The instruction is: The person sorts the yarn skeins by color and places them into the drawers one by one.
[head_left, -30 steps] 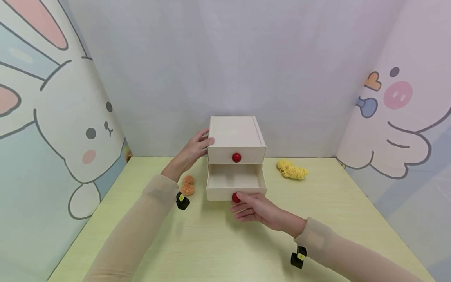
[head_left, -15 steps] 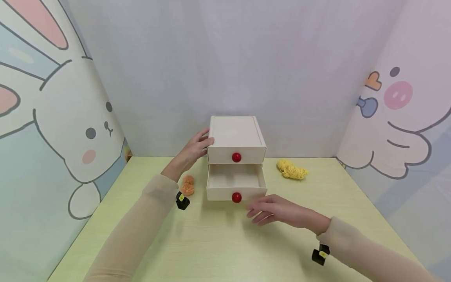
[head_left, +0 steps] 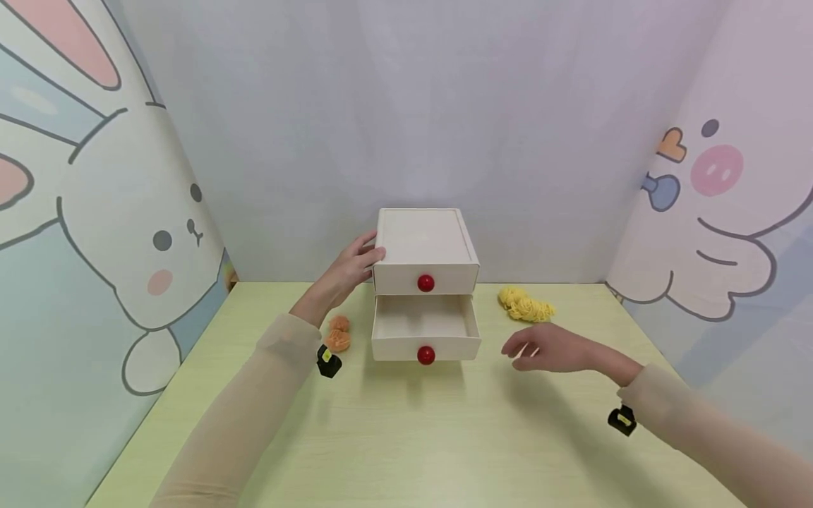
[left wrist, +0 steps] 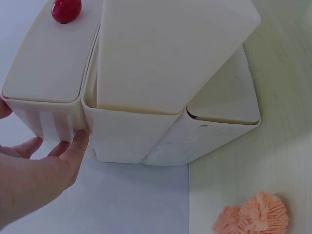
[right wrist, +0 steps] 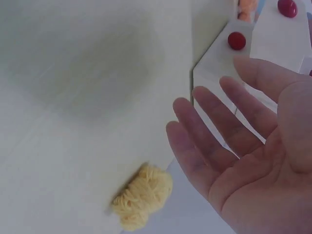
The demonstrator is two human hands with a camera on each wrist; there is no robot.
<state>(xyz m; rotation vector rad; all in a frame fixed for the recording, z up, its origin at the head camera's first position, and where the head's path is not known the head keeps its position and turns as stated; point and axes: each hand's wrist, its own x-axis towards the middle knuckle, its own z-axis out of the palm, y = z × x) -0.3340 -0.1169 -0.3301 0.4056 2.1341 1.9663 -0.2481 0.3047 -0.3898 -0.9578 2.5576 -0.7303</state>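
A white drawer cabinet (head_left: 422, 236) stands at the back of the table. Its middle drawer (head_left: 394, 348) is pulled out and bare inside, with a red knob (head_left: 426, 355) on its front. The top drawer (head_left: 457, 279) is closed; a closed bottom drawer (left wrist: 224, 92) shows in the left wrist view. My left hand (head_left: 346, 274) grips the cabinet's upper left corner, one digit over the top edge and others against the side. To the right of the pulled-out drawer, my right hand (head_left: 552, 348) hovers above the table, fingers loosely bent, holding nothing.
A yellow yarn bundle (head_left: 527, 306) lies right of the cabinet, just beyond my right hand. Left of the cabinet, near my left wrist, lies an orange yarn bundle (head_left: 339, 339). Printed curtains bound the pale table (head_left: 406, 444) at the back and sides.
My right hand has let go of the pulled-out drawer's red knob and moved right, a little farther back, towards the yellow yarn. The left hand and drawer have stayed put.
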